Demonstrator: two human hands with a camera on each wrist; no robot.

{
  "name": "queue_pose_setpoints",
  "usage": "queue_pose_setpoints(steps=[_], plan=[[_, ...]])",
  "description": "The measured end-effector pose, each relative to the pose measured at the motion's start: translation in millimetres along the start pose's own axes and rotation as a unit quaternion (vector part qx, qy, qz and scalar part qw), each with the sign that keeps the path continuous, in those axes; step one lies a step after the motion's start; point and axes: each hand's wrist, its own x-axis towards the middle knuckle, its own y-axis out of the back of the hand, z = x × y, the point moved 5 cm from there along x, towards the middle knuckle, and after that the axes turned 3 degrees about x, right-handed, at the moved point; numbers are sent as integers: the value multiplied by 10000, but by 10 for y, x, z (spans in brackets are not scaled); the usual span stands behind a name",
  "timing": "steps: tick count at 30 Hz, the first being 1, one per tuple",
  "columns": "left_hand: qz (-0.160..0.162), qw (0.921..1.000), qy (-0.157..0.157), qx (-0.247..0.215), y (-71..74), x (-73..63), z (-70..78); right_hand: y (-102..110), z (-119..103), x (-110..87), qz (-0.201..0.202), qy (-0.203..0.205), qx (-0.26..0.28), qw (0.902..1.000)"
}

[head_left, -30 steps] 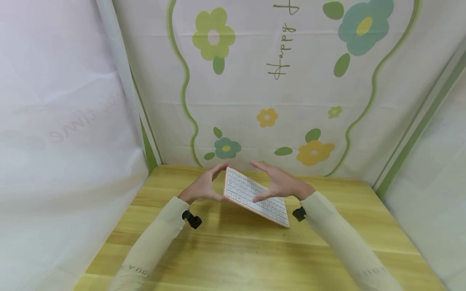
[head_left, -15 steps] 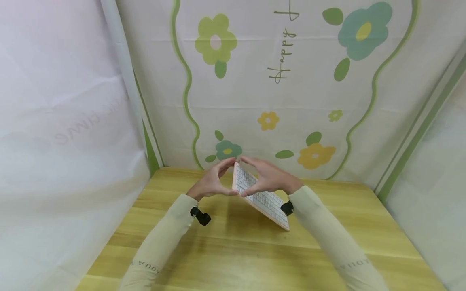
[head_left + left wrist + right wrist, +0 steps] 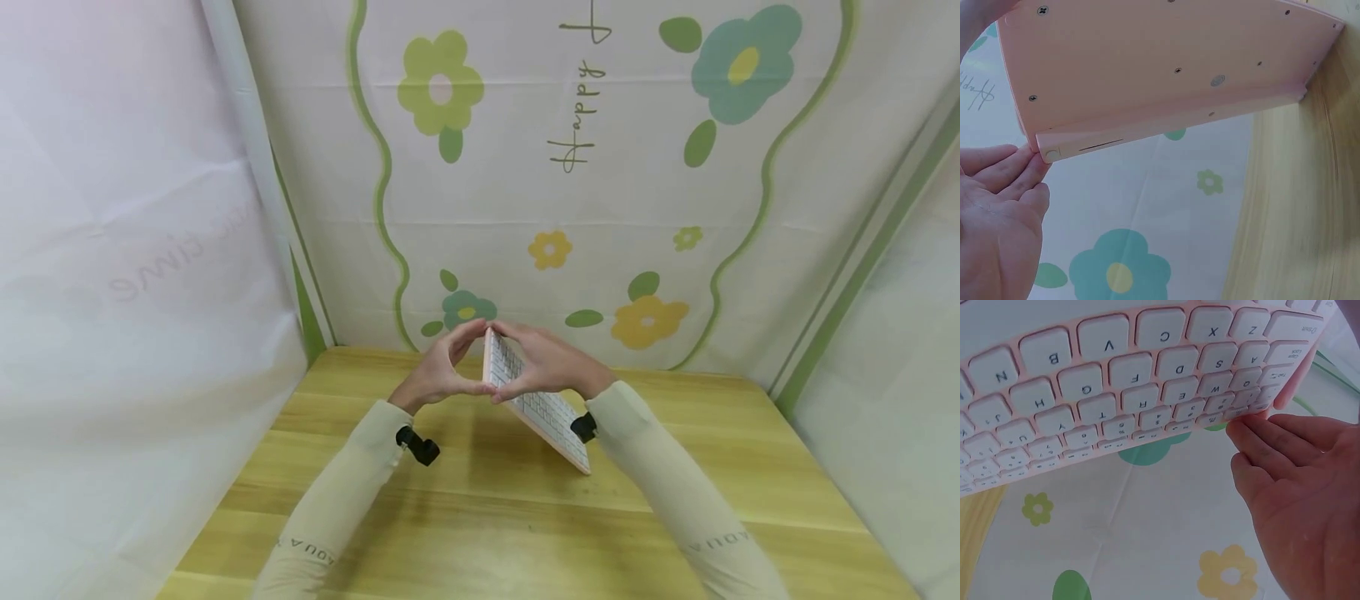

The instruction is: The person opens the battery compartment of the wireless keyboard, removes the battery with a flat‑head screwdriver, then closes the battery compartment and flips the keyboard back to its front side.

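Note:
A pink keyboard with white keys (image 3: 542, 415) stands tilted in the head view, its left short end raised and its far right corner low at the table. My left hand (image 3: 438, 371) holds that raised end, thumb at the near corner and fingertips at the far one. At the same end my right hand (image 3: 553, 360) spans the key side, thumb and fingertips meeting the corners beside the left hand's. The left wrist view has the screwed pink underside (image 3: 1116, 62), with fingers (image 3: 1013, 172) at a corner. Key rows (image 3: 1110, 375) fill the top of the right wrist view.
Underneath is a wooden table (image 3: 465, 533) with light grain. A white cloth with printed flowers (image 3: 480, 192) hangs behind it, and pale cloth sides (image 3: 150, 333) rise at left and right. A black wrist strap (image 3: 417, 447) is on each sleeve.
My right hand has moved left along the keyboard to its raised end, meeting the left hand. The raised end has shifted slightly right and up, and the keyboard stands steeper.

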Motion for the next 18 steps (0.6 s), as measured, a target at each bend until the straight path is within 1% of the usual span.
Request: queue_pose_setpoints(steps=[6,9,14,18], plan=[[67,9997,-3,-228,-10,-3,-20,18,-23,53,106,148,118,9998],[62,9995,-56,-312,-25,-8,-23,30,-29,70,148,220,154,9995],[33,9993,-58,-381,-42,-19,-21,60,-43,111,161,350,58,9992],[55,9991,-32,-425,-50,-16,14,101,-59,141,122,362,4,9993]])
